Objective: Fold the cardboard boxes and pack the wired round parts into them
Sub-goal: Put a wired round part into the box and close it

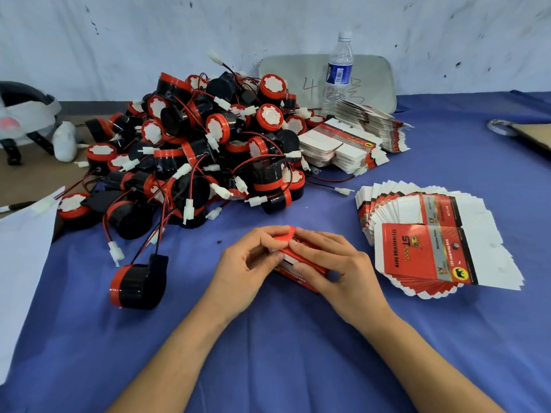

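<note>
Both hands, left hand [250,260] and right hand [331,263], gripping a red box [293,257] between them on the blue worktop [268,338], pile of wired round parts [202,150] behind, flat boxes [432,248] just right.

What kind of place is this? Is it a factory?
Probably a small packing workshop: a big heap of identical wired round parts, stacks of flat printed boxes, and the left hand and right hand folding one box on a blue-covered table.

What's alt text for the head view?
A person's left hand and right hand grip a red cardboard box on a blue cloth. One wired round part lies left of them, a pile of parts behind, fanned flat boxes at right.
</note>
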A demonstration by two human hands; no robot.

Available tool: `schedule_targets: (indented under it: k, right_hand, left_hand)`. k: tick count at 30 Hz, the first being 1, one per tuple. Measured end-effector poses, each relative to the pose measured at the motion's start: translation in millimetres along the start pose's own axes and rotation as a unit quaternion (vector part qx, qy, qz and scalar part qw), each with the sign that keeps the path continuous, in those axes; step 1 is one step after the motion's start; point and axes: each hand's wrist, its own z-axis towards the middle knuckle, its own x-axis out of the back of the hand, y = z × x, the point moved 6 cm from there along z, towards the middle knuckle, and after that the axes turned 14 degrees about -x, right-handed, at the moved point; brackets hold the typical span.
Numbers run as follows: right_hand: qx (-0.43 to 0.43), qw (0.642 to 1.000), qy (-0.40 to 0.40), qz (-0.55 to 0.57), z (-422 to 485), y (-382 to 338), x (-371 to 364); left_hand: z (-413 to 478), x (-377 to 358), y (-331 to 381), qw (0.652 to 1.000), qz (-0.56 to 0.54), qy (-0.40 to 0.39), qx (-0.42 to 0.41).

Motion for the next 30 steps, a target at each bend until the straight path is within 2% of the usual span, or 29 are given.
schedule_targets:
  k: [12,19,23,30]
  right_hand:
    - [0.14,0.982,0.061,-0.115,-2.6,-5.2,0.6]
    - [0.189,0.969,0.081,-0.135,-3.8,-8.1,0.2]
    - [0.232,0.955,0.083,-0.164,-5.4,-11.0,-0.3]
    - [0.213,0.964,0.079,-0.14,-1.3,-8.4,0.7]
  left_hand:
    - [3.9,7.7,-2.2,0.999,0.003,-0.03,0.03]
    - [3.3,9.5,2.7,0.995,0.094,-0.037,-0.026]
    - [3.8,13.6,7.2,0.975,0.186,-0.093,-0.083]
    - [6.9,12.8,9.5,0.966,0.216,-0.101,-0.104]
